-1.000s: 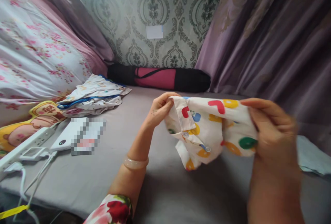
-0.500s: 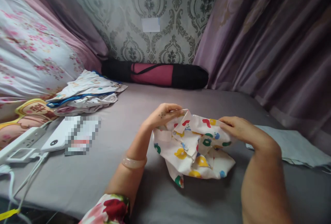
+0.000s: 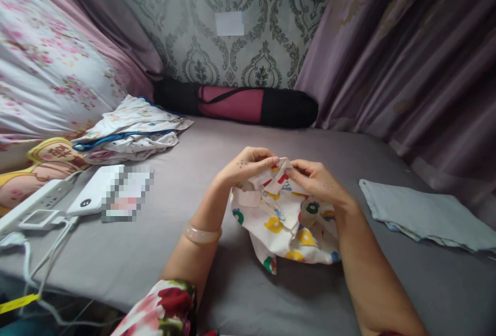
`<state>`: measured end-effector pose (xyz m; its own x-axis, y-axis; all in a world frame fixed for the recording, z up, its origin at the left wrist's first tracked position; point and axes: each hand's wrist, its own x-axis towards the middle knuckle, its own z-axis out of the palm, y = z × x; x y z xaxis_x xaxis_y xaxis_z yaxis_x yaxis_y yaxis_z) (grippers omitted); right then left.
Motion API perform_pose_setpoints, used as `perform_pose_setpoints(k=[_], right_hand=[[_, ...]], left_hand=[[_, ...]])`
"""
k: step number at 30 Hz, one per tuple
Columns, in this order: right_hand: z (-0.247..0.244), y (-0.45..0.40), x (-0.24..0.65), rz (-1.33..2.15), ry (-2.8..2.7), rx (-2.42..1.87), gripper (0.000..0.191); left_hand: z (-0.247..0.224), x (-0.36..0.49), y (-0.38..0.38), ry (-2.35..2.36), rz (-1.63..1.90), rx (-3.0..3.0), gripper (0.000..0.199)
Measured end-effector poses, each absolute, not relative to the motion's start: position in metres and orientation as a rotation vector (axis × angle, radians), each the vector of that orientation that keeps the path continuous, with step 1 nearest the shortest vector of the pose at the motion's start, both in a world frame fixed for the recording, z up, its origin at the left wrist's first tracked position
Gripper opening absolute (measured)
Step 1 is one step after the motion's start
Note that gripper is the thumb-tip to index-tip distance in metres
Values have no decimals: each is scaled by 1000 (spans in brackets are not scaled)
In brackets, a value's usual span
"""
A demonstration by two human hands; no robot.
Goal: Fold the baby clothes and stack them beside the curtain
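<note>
A small white shirt [image 3: 273, 225] printed with yellow, green, red and blue shapes lies bunched on the grey bed sheet [image 3: 170, 253]. Its collar is lifted, and buttons show down the front. My left hand [image 3: 253, 164] pinches the collar's left side, thumb on top. Close beside it, my right hand [image 3: 315, 178] grips the collar near the middle between thumb and fingers. The fingertips of both hands nearly meet at the fabric's top edge. Part of the shirt's right side is hidden behind my right hand and forearm.
Folded pale cloth [image 3: 422, 214] lies at the right. At left are a pile of clothes [image 3: 135, 124], a white power bank [image 3: 96, 191], a power strip [image 3: 42, 201] with cables, and a cartoon pillow [image 3: 50, 168]. A black and pink long bag [image 3: 232, 103] rests against the wall.
My right hand has moved left along the collar, from the shirt's right side to next to my left hand. The pale folded cloth shows more fully. The view has tilted slightly down.
</note>
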<state>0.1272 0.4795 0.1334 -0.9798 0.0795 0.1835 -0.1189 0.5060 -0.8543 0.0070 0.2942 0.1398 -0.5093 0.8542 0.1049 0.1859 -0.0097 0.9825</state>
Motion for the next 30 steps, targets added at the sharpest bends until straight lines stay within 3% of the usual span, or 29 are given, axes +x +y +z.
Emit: perform_pose_setpoints(k=[8,16,23,30], right_hand=[[147,516,153,1636,-2153,-293,26],[138,562,169,1743,-1793,-545,25],[132,574,169,1617,-1947,-638,23],[135,568,170,1676,-1927,-601,29]], left_hand=[[115,-18,293,1405,1531,837,79],[109,-18,301,1132,1637,786,68],[120,-3,301,1266,1689,886,47],[121,2,309,1335,1668,765,38]])
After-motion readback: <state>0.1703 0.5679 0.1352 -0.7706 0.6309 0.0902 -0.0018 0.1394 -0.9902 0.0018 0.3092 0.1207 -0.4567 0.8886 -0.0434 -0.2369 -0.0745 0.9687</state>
